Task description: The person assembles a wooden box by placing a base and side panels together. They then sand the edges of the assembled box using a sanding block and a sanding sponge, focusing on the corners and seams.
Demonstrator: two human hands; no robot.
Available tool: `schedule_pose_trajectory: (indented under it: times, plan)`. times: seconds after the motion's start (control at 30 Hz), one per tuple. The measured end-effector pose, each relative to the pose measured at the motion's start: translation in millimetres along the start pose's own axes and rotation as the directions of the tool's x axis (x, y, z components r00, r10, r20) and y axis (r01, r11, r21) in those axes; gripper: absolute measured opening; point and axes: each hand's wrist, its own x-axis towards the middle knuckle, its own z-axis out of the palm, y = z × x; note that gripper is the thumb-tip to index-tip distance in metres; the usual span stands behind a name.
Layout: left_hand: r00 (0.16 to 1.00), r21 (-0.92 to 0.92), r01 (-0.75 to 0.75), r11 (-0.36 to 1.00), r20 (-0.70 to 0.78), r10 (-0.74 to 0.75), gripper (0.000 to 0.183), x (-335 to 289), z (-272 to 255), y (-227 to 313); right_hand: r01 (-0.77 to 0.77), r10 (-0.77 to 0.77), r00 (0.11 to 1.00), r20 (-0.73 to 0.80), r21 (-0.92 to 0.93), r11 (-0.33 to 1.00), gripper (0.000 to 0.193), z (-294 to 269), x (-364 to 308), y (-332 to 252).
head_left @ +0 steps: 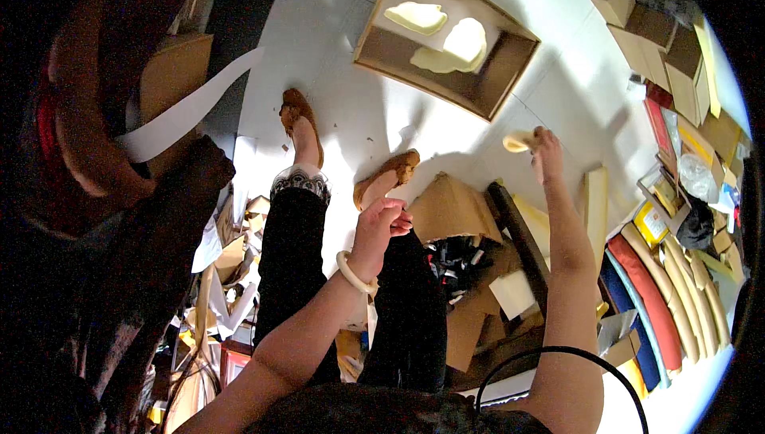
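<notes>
My right hand (547,157) is out to the right with its fingers closed on a pale cream piece of foam-like material (519,141). That piece is just beyond the near right corner of an open cardboard box (384,53) on the floor. Inside the box lie several similar cream pieces (417,17), flat and irregular in outline. My left hand (381,231) is in front of my body with its fingers curled in, and a bangle circles that wrist. A small dark spot shows at its fingertips; whether it holds anything is hard to make out.
A torn cardboard carton (458,207) with dark bits stands by my legs, beside a dark bar (518,235). Rolls of coloured fabric (649,298) and stacked cartons (665,59) line the right. Scraps (231,267) lie at left, near a long white strip (195,107).
</notes>
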Motion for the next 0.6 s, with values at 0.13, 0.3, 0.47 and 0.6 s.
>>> schedule_pose_trajectory:
  times: [0.13,0.3,0.47,0.6]
  plan:
    - [0.998,0.03,0.053,0.998,0.038,-0.054,0.028,0.9,15.7,-12.5,0.414,-0.395,0.91,0.128,-0.369,0.833,0.032,94.7,-13.0,-13.9]
    - [0.993,0.144,0.089,0.985,0.059,-0.099,0.024,15.3,10.6,-22.7,0.845,-0.492,0.231,0.839,-0.424,-0.327,0.026,271.5,10.4,-48.2]
    - [0.993,0.2,0.103,0.974,0.042,-0.114,0.021,9.2,13.8,-7.6,0.867,-0.646,0.328,0.69,-0.492,-0.085,0.03,192.9,43.1,-2.2]
    - [0.988,0.189,0.13,0.973,0.053,-0.142,0.021,13.8,12.5,-9.9,-0.022,-0.001,0.996,0.094,0.245,0.969,0.035,59.0,23.3,27.3]
